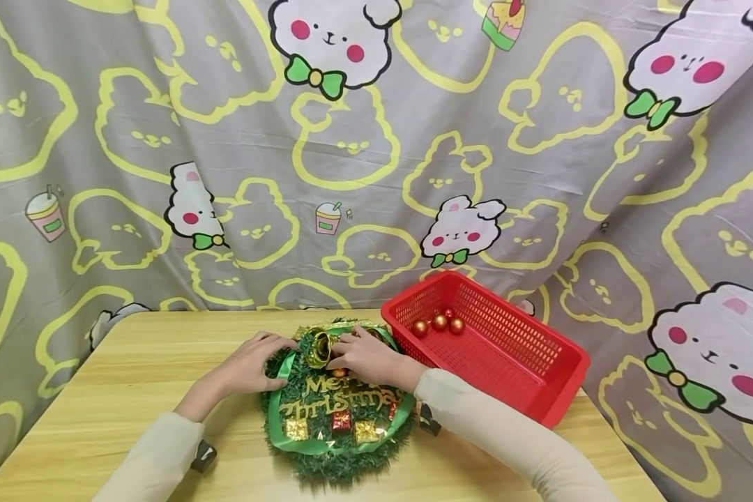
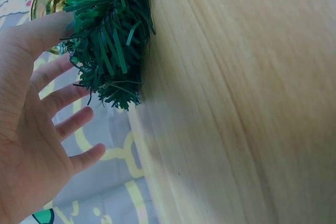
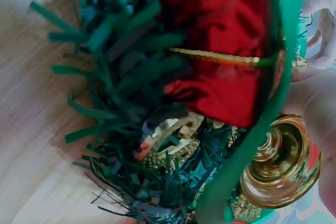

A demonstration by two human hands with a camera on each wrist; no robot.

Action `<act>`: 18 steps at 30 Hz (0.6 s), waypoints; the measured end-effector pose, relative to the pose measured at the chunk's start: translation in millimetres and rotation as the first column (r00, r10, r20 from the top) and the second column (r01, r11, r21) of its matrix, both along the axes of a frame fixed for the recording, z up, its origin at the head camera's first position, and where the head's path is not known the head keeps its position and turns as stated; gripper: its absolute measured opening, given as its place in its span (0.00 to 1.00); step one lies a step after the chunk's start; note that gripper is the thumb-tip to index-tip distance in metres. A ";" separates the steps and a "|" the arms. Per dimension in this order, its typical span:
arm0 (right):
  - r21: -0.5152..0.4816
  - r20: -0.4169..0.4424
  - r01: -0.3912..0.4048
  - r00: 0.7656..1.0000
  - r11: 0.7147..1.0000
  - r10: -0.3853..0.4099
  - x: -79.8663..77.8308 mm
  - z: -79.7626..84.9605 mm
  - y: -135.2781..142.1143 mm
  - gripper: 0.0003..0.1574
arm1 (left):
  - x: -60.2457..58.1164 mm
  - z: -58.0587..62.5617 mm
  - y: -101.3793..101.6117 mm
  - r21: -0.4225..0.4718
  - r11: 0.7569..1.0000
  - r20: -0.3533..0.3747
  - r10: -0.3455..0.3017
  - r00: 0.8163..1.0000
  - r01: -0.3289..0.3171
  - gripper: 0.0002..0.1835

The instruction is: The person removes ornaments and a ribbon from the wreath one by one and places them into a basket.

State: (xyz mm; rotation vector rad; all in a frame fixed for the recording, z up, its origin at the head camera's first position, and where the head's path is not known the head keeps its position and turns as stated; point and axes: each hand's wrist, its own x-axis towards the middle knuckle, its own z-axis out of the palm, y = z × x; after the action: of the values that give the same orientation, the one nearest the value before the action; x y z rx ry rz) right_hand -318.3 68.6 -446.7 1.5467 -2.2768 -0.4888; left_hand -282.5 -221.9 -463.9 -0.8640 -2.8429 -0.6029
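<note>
A green tinsel Christmas wreath [image 1: 345,467] lies on the table, trimmed with green ribbon [image 1: 276,418], gold "Merry Christmas" lettering [image 1: 339,402] and small wrapped gift boxes [image 1: 341,420]. My left hand [image 1: 247,366] rests at the wreath's upper left edge. In the left wrist view its fingers spread beside the tinsel [image 2: 113,40]. My right hand [image 1: 370,357] reaches over the upper part, its fingertips beside a gold bell [image 1: 320,350] and a shiny orange-gold ball [image 1: 340,373]. I cannot tell what those fingers hold. The right wrist view shows the bell [image 3: 281,166] close to the thumb, near a red gift box [image 3: 226,40].
A red plastic basket [image 1: 496,355] stands right behind my right forearm, close to the wreath. Several gold balls [image 1: 439,322] lie in its far left end. A patterned curtain [image 1: 351,209] hangs behind the wooden table [image 1: 132,376].
</note>
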 end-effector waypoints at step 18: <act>0.023 -0.036 -0.012 0.999 1.000 0.013 1.1 1.1 0.2 0.16 | -1.1 -1.1 -0.9 0.003 1.000 -0.006 -0.003 1.000 0.003 0.34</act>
State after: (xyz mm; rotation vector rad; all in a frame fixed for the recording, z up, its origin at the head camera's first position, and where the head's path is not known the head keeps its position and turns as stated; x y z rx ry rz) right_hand -317.2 68.7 -445.6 1.5495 -2.2407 -0.5361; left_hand -283.6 -222.8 -465.0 -0.8682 -2.8354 -0.6032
